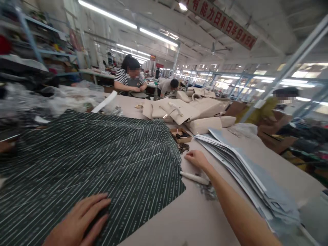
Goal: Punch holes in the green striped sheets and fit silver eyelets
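A large dark green striped fabric [123, 153] with rows of printed lettering covers the left of the table. My left hand [82, 218] lies on its near part, fingers stretched out and thumb apart. Beyond the fabric's right edge, my right hand [197, 159] is low over the table, its fingertips drawn together. Whatever those fingertips may hold is too small to make out. Just past them lies a heap of small dark pieces [183, 147], beside a small open box [180, 135] with dark items inside. A white tapered stick [196, 177] lies nearer me, by a clear bag [208, 191].
Right of my forearm is a stack of white and bluish sheets [238, 167]. Beige bags [179, 109] are piled across the table [164, 225] farther back. Crumpled plastic [74, 97] lies at the left. Several people work around, one in a striped shirt [121, 77].
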